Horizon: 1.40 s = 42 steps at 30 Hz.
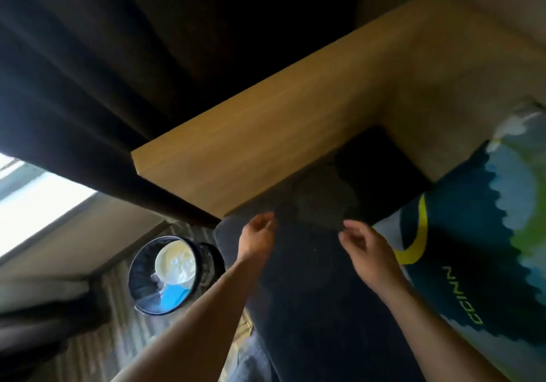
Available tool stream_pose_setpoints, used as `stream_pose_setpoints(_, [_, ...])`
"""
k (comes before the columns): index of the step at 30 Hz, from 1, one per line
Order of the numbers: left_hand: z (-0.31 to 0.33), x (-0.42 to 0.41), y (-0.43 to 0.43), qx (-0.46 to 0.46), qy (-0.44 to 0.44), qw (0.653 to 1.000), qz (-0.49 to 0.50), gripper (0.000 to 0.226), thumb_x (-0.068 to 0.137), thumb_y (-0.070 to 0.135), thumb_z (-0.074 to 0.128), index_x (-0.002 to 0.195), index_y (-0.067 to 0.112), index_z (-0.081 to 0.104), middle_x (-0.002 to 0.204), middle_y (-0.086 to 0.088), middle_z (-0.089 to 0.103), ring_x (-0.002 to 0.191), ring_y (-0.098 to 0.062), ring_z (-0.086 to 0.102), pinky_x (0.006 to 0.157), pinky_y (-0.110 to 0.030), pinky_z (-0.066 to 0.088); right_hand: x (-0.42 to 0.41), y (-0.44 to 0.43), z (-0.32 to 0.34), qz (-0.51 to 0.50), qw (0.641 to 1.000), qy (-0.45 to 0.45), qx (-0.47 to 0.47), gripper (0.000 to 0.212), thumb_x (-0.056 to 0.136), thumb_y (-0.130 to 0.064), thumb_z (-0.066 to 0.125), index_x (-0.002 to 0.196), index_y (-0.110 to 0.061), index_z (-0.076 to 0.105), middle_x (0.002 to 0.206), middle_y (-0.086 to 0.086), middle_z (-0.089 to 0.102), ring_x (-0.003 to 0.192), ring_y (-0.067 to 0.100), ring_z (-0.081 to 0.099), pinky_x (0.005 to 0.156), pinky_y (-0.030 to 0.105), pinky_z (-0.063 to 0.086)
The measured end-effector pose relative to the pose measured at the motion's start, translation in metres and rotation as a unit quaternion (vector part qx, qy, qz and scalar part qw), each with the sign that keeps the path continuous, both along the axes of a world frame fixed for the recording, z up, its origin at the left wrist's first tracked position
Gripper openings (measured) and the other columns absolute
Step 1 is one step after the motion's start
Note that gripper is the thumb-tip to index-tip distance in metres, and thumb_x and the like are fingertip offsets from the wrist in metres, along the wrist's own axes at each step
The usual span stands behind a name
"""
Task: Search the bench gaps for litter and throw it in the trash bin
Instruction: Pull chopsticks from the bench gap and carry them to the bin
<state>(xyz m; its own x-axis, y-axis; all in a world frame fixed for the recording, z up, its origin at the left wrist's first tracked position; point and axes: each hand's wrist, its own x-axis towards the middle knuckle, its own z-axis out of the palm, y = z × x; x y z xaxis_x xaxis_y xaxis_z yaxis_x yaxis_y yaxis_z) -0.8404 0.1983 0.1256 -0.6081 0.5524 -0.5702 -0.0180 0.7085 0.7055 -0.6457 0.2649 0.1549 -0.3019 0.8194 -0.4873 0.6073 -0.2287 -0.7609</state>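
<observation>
A dark seat cushion [310, 293] runs up to a wooden bench panel [266, 145], and a dark gap [384, 163] lies in the corner between them. A faint grey translucent sheet [319, 198] spans the cushion's far end. My left hand [257, 238] and my right hand [366, 248] have their fingertips curled at its lower corners and seem to pinch it. The round black trash bin [139, 287] stands on the floor at lower left. It holds a white round lid and something blue.
A dark curtain [88, 71] hangs at the upper left beside a bright window [35, 201]. A printed pillow or bag in blue, green and yellow [472, 248] lies on the bench at the right. Striped carpet [97, 337] surrounds the bin.
</observation>
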Motion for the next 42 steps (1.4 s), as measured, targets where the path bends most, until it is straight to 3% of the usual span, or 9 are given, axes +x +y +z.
stream_pose_setpoints(5, [-0.041, -0.056, 0.004, -0.021, 0.027, 0.999, -0.005, 0.03, 0.088, 0.033, 0.055, 0.116, 0.03, 0.064, 0.103, 0.005, 0.07, 0.098, -0.015, 0.063, 0.082, -0.025, 0.045, -0.077, 0.035, -0.034, 0.076, 0.997, -0.003, 0.023, 0.036, 0.092, -0.026, 0.055, 0.127, -0.018, 0.054, 0.128, 0.001, 0.059, 0.108, 0.01, 0.055, 0.091, 0.027, 0.043])
stream_pose_setpoints(10, [-0.089, -0.101, 0.019, -0.076, 0.062, 0.995, 0.023, 0.03, 0.088, 0.035, 0.054, 0.115, 0.028, 0.065, 0.111, -0.007, 0.07, 0.105, -0.03, 0.061, 0.078, -0.026, 0.04, -0.12, 0.077, -0.084, 0.129, 0.988, -0.083, 0.004, 0.043, 0.091, -0.034, 0.053, 0.133, -0.026, 0.047, 0.139, -0.001, 0.05, 0.125, 0.018, 0.049, 0.098, 0.035, 0.044])
stream_pose_setpoints(17, [-0.129, -0.094, 0.032, -0.127, 0.097, 0.985, -0.06, 0.042, 0.093, 0.033, 0.043, 0.128, 0.013, 0.053, 0.135, -0.015, 0.053, 0.126, -0.033, 0.041, 0.106, -0.038, 0.032, -0.152, 0.133, -0.133, 0.217, 0.954, -0.207, 0.0, 0.062, 0.091, -0.038, 0.053, 0.146, -0.026, 0.028, 0.153, 0.003, 0.031, 0.139, 0.026, 0.033, 0.107, 0.038, 0.033])
stream_pose_setpoints(24, [-0.15, -0.088, 0.062, -0.236, 0.066, 0.963, -0.112, 0.071, 0.09, 0.054, 0.033, 0.14, 0.004, 0.037, 0.148, -0.016, 0.036, 0.14, -0.028, 0.023, 0.118, -0.04, 0.004, -0.157, 0.154, -0.154, 0.366, 0.873, -0.31, 0.094, 0.054, 0.094, -0.036, 0.044, 0.144, -0.02, 0.03, 0.152, 0.007, 0.031, 0.14, 0.03, 0.029, 0.115, 0.041, 0.026])
stream_pose_setpoints(30, [-0.161, -0.07, 0.077, -0.299, 0.074, 0.947, -0.095, 0.088, 0.087, 0.066, 0.022, 0.146, 0.002, 0.016, 0.155, -0.017, 0.018, 0.145, -0.031, 0.005, 0.116, -0.043, -0.011, -0.171, 0.16, -0.16, 0.415, 0.82, -0.381, 0.098, 0.048, 0.097, -0.034, 0.032, 0.14, -0.012, 0.035, 0.147, 0.012, 0.036, 0.135, 0.029, 0.034, 0.113, 0.04, 0.027])
stream_pose_setpoints(33, [-0.161, -0.073, 0.076, -0.31, 0.118, 0.935, -0.127, 0.084, 0.088, 0.066, 0.019, 0.14, 0.003, 0.034, 0.147, -0.018, 0.035, 0.138, -0.032, 0.024, 0.114, -0.043, 0.007, -0.18, 0.162, -0.164, 0.421, 0.816, -0.386, 0.086, 0.039, 0.097, -0.029, 0.028, 0.123, -0.01, 0.052, 0.134, 0.015, 0.05, 0.123, 0.031, 0.047, 0.108, 0.041, 0.034])
stream_pose_setpoints(36, [-0.154, -0.092, 0.064, -0.265, 0.153, 0.938, -0.163, 0.058, 0.091, 0.056, 0.029, 0.118, 0.015, 0.06, 0.126, -0.014, 0.06, 0.121, -0.032, 0.048, 0.102, -0.04, 0.026, -0.188, 0.164, -0.167, 0.423, 0.818, -0.379, 0.087, 0.041, 0.098, -0.03, 0.025, 0.113, -0.009, 0.057, 0.126, 0.017, 0.056, 0.115, 0.032, 0.052, 0.103, 0.042, 0.039])
stream_pose_setpoints(40, [-0.14, -0.106, 0.007, -0.156, 0.279, 0.941, -0.111, 0.029, 0.091, 0.033, 0.041, 0.107, 0.025, 0.065, 0.108, -0.007, 0.071, 0.1, -0.03, 0.063, 0.088, -0.036, 0.041, -0.19, 0.158, -0.17, 0.436, 0.794, -0.407, 0.118, 0.052, 0.098, -0.04, 0.021, 0.122, -0.012, 0.057, 0.132, 0.014, 0.055, 0.121, 0.03, 0.05, 0.107, 0.042, 0.036])
stream_pose_setpoints(42, [-0.14, -0.114, -0.015, -0.157, 0.258, 0.952, -0.054, 0.028, 0.092, 0.035, 0.039, 0.097, 0.024, 0.064, 0.102, -0.009, 0.071, 0.095, -0.032, 0.063, 0.072, -0.034, 0.042, -0.192, 0.157, -0.171, 0.44, 0.782, -0.426, 0.117, 0.056, 0.097, -0.046, 0.02, 0.125, -0.013, 0.056, 0.134, 0.013, 0.054, 0.124, 0.03, 0.048, 0.107, 0.042, 0.035])
